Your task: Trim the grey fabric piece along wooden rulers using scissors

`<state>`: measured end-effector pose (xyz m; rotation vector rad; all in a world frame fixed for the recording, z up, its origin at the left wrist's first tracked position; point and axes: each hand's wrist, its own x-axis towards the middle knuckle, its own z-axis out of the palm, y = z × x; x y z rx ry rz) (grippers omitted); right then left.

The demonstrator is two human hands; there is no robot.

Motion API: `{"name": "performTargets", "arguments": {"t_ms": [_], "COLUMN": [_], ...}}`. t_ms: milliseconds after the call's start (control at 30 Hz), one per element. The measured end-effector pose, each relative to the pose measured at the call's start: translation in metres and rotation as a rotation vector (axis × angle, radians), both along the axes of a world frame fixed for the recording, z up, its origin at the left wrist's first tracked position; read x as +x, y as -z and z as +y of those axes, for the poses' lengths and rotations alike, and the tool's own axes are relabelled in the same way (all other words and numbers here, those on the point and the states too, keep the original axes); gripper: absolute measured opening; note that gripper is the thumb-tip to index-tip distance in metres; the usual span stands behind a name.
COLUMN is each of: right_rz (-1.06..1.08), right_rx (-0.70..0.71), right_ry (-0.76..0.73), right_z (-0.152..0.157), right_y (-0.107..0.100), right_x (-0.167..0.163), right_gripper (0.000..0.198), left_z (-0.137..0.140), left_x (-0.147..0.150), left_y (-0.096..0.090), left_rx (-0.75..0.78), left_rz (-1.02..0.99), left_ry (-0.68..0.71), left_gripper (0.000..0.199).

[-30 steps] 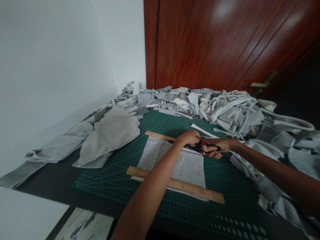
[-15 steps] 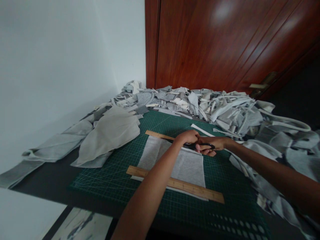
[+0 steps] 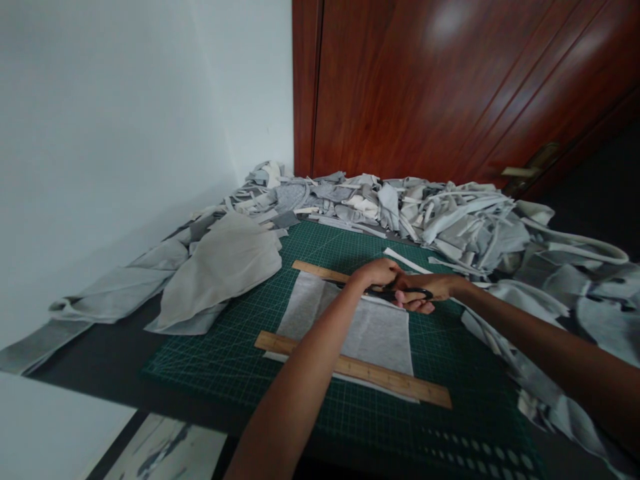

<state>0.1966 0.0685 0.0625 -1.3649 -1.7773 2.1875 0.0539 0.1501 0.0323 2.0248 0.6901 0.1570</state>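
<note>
A piece of light grey cloth (image 3: 377, 330) lies flat on the green cutting mat (image 3: 320, 243). One wooden ruler (image 3: 316, 269) runs along its far edge, and a second wooden ruler (image 3: 400, 381) lies across its near edge. My right hand (image 3: 425, 288) is closed around the black handles of the scissors (image 3: 419, 291). Their blades point left, along the cloth's far edge beside the ruler, partly hidden by my left wrist. My left hand (image 3: 379, 272) is curled at that edge, next to my right fingers; what it grips is hidden.
Grey and white cloth scraps (image 3: 460, 220) are heaped along the back and right of the table. Larger folded cloth pieces (image 3: 220, 267) lie on the left. A narrow white strip (image 3: 405, 260) rests beyond my hands. A wall (image 3: 150, 120) and a wooden door (image 3: 400, 87) stand behind.
The whole view shifts slightly. My hands and the scissors stay nearly in place; the scissor handles look slightly changed in angle.
</note>
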Motion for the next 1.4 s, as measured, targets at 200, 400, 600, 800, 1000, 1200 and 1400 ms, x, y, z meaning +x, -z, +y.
{"name": "performTargets", "arguments": {"t_ms": [200, 400, 600, 800, 1000, 1200, 1400], "right_rz": [0.019, -0.010, -0.013, -0.005, 0.004, -0.030, -0.017], "right_rx": [0.004, -0.001, 0.006, -0.006, -0.026, -0.025, -0.018], "right_ry": [0.019, 0.056, 0.083, 0.139, 0.107, 0.087, 0.050], "right_z": [-0.002, -0.003, -0.001, 0.000, 0.003, 0.007, 0.006], "right_y": [0.001, 0.002, 0.006, 0.009, 0.010, 0.008, 0.005], "right_x": [0.000, 0.000, -0.005, -0.006, -0.004, -0.004, -0.005], "right_gripper": [0.038, 0.043, 0.043, 0.040, 0.037, 0.030, 0.043], "left_z": [0.002, 0.002, 0.002, 0.004, 0.004, 0.005, 0.005], "left_x": [0.001, 0.001, 0.001, 0.002, 0.003, 0.004, 0.004], "left_y": [0.002, 0.002, 0.003, 0.005, 0.008, 0.009, 0.006], "left_rx": [-0.029, -0.025, -0.005, -0.004, -0.011, -0.027, -0.063], "left_rz": [-0.017, -0.025, -0.033, -0.043, -0.062, -0.062, -0.045], "left_ry": [0.002, 0.016, 0.019, 0.020, 0.005, -0.026, -0.036], "left_gripper": [0.030, 0.029, 0.031, 0.033, 0.034, 0.037, 0.034]}}
